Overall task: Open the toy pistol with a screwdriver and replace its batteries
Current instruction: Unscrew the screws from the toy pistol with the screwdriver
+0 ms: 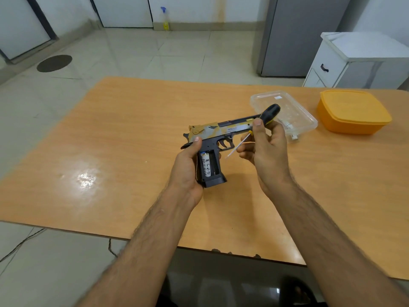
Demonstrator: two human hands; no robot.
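Left hand (188, 167) grips toy pistol (212, 138); right hand (263, 147) holds screwdriver (269, 113).

bright, even | glare on table (86, 178) (left) | edges bowed, slightly soft

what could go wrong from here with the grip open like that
The battery compartment is uncovered and holds one battery beside an empty slot; tilting the toy pistol could drop it. The right hand holds the screwdriver loosely near the trigger; its tip could slip and scratch the left hand.
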